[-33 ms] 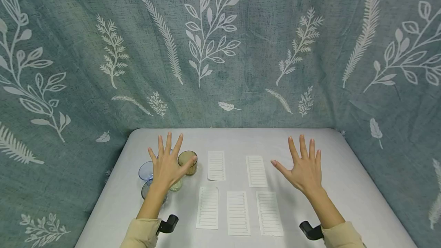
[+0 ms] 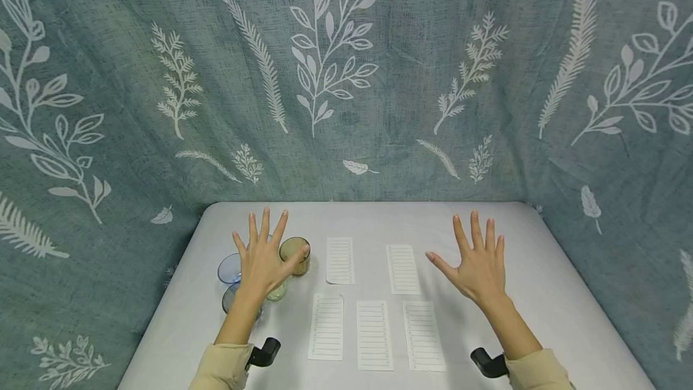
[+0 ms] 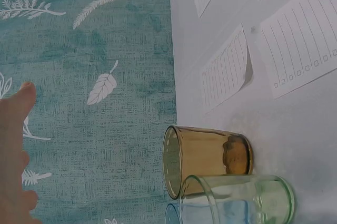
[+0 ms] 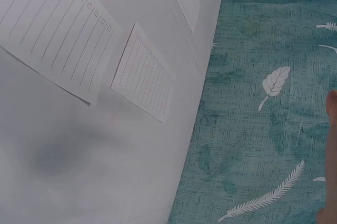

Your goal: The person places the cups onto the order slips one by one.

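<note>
My left hand (image 2: 263, 265) hovers with fingers spread above a cluster of drinking glasses at the left of the table, holding nothing. An amber glass (image 3: 210, 153) stands by its thumb, and a pale green glass (image 3: 276, 200) is nearer me. To the left of that hand are a blue glass (image 2: 228, 269) and a greyish glass (image 2: 230, 298), both partly covered by the hand or forearm. On the right, my right hand (image 2: 479, 269) is raised over the white table, fingers spread, with no object in it. Its nearest paper is a lined slip (image 2: 403, 269).
More lined paper slips with small checkboxes lie between the hands: one at the back (image 2: 340, 260) and three in front, a left slip (image 2: 326, 327), middle slip (image 2: 375, 336) and right slip (image 2: 424, 336). A leaf-patterned green curtain (image 2: 406, 95) surrounds the white table (image 2: 373, 218).
</note>
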A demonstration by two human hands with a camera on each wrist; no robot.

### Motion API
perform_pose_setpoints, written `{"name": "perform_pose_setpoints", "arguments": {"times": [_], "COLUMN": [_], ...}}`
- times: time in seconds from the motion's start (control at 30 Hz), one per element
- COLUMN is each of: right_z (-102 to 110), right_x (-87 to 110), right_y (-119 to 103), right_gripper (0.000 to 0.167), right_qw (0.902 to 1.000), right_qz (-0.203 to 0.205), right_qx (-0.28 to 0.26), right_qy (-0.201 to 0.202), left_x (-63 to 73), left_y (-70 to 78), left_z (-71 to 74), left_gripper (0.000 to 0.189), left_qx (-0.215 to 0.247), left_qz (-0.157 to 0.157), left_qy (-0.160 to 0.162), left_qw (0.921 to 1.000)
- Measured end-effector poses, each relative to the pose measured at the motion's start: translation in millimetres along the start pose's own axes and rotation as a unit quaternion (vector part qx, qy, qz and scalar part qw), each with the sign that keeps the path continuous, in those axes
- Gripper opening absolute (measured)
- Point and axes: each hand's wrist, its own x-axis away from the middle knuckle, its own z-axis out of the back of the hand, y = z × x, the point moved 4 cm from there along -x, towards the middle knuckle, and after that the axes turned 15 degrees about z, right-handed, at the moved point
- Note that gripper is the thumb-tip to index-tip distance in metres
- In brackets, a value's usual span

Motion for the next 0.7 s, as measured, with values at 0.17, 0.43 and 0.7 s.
{"name": "perform_pose_setpoints", "arguments": {"times": [0.17,0.43,0.7], "right_z": [-2,-7,-17], "right_x": [0.7,-0.5,-6.1], "right_y": [-1,-6,-17], "right_gripper": [0.097,0.095,0.089], "right_qw": [1.0000,0.9989,0.9901], "right_qz": [-0.001,0.006,0.033], "right_qx": [-0.003,-0.046,-0.136], "right_qy": [-0.005,-0.009,0.009], "left_x": [0.0,0.3,4.1], "left_y": [-0.4,-1.4,-7.6], "left_z": [-1.3,-1.1,-2.1], "left_gripper": [0.084,0.085,0.087], "left_qx": [0.001,0.002,-0.005], "left_qz": [-0.002,0.000,0.014], "left_qy": [0.000,-0.001,-0.011], "left_qw": [1.0000,1.0000,0.9998]}}
